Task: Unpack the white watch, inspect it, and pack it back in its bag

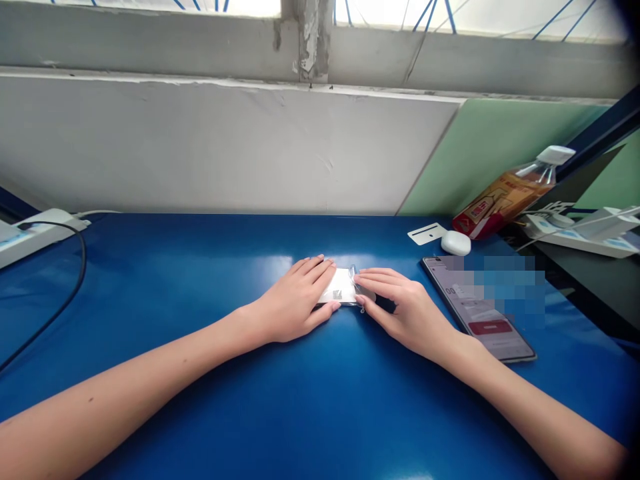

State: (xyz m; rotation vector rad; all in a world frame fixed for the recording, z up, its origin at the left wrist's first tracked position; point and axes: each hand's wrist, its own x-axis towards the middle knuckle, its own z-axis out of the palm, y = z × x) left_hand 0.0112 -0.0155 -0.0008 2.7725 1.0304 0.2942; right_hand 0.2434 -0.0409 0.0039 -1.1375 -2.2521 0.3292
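Plastic pouch (343, 288), one small clear packet with a pale insert, lies flat near the middle of the blue table (200, 280), pinned between two hands. The left hand (295, 303) rests palm-down over its near-left part, fingers straight and pressed together, thumb along the lower edge. The right hand (400, 303) lies flat against the right end, fingertips touching the film; neither hand pinches or lifts it. It looks light, thin and limp, with a slick surface likely to slide on the glossy tabletop, so its edges and corners seem the surest places to hold.

One phone (477, 310) lies screen-up just beside the right wrist. Farther back sit one white card (427, 233), one white rounded case (455, 243) and one bottle (510, 193) leaning on its side. Two power strips show, one at the left (35, 230), one at the right (580, 233).
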